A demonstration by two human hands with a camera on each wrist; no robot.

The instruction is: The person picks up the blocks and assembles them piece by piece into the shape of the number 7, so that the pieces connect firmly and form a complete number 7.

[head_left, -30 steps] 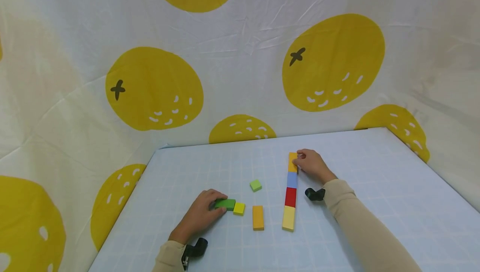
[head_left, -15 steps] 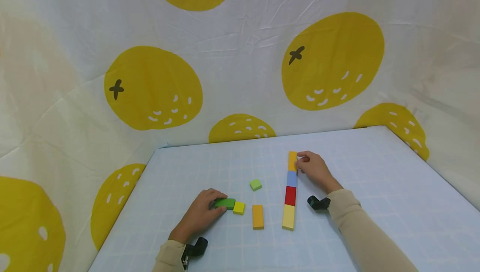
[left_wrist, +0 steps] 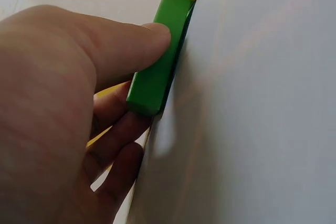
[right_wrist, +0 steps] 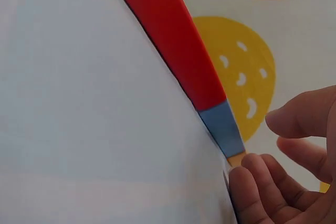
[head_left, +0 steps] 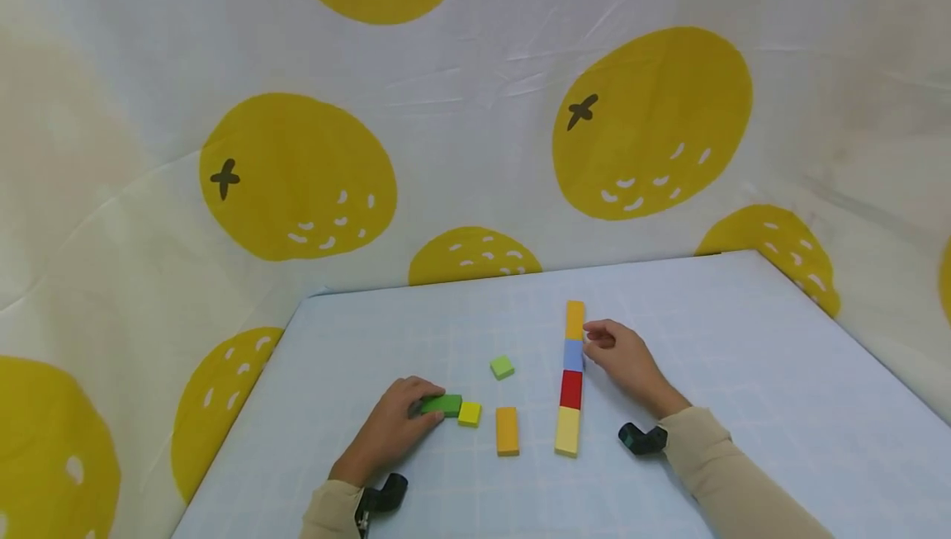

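Note:
My left hand (head_left: 394,423) holds a green block (head_left: 443,405) between thumb and fingers; in the left wrist view the thumb lies across the block (left_wrist: 157,61). A small yellow block (head_left: 470,414) abuts the green one's right end. On the right, a straight row of blocks runs away from me: pale yellow (head_left: 567,432), red block (head_left: 570,390), blue block (head_left: 573,355) and orange block (head_left: 574,320) at the far end. Beside the row's right side, near the blue block, is my right hand (head_left: 631,364), fingers loosely bent and nothing between them.
Between the left hand and the row lie a loose orange block (head_left: 508,432) and, farther back, a small light green block (head_left: 502,367). A pale checked cloth covers the table (head_left: 654,489). Behind it hangs a white curtain (head_left: 475,151) with yellow fruit prints.
My right hand has come away from the far orange block and moved back toward me along the row. The left hand stays at the green block.

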